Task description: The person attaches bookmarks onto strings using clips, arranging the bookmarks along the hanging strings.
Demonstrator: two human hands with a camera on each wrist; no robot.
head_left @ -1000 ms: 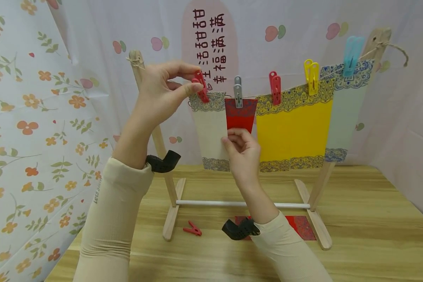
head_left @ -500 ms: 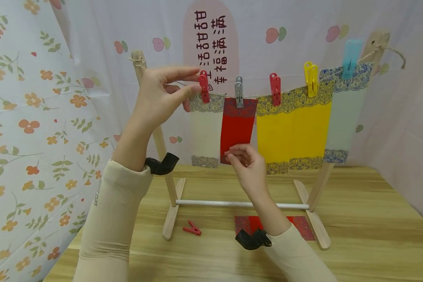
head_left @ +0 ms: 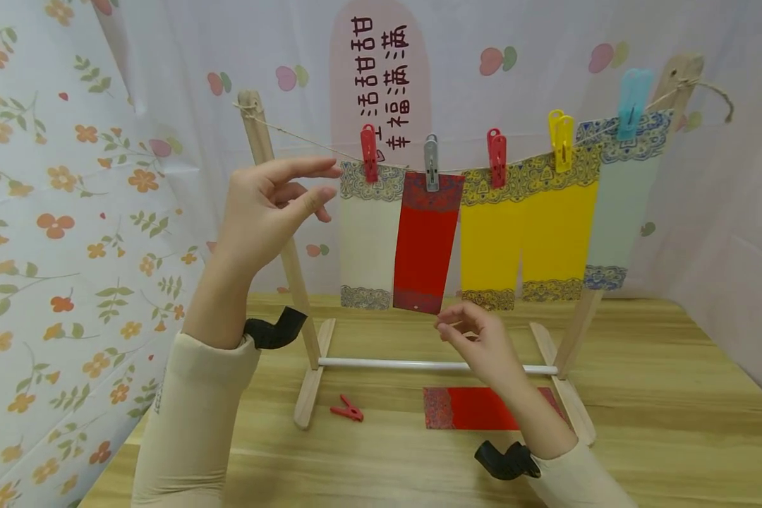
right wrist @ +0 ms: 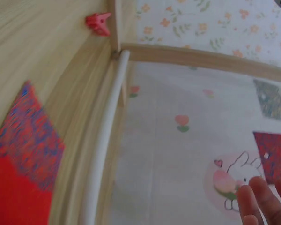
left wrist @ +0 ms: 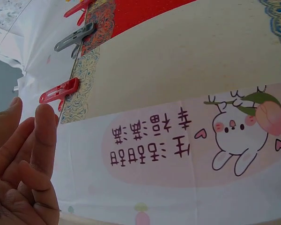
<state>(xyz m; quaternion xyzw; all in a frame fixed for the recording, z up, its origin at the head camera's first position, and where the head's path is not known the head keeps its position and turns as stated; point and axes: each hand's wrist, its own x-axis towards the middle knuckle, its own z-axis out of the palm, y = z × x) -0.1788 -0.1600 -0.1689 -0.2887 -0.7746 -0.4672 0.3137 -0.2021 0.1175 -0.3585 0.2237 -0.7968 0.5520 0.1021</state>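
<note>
A cream patterned-edge card (head_left: 367, 243) hangs from a string under a red clothespin (head_left: 370, 155). My left hand (head_left: 263, 215) hovers just left of its top corner, fingers spread and holding nothing; the left wrist view shows the fingertips apart from the red clothespin (left wrist: 61, 91). Beside the cream card, a red card (head_left: 424, 250) hangs by a grey clothespin (head_left: 432, 164). Near its bottom right corner, my right hand (head_left: 482, 346) is loosely bent with nothing in it. Farther right hang two yellow cards (head_left: 490, 243) and a pale blue card (head_left: 622, 212).
The string runs between two wooden posts (head_left: 571, 331) joined low down by a white rod (head_left: 394, 365). A loose red clothespin (head_left: 348, 408) and another red card (head_left: 482, 408) lie on the wooden table (head_left: 330, 466). Floral cloth (head_left: 57, 226) borders the left side.
My left hand has let go of the red clothespin and moved left and down. My right hand has left the cream card and drawn down and right; the red card now hangs in full view.
</note>
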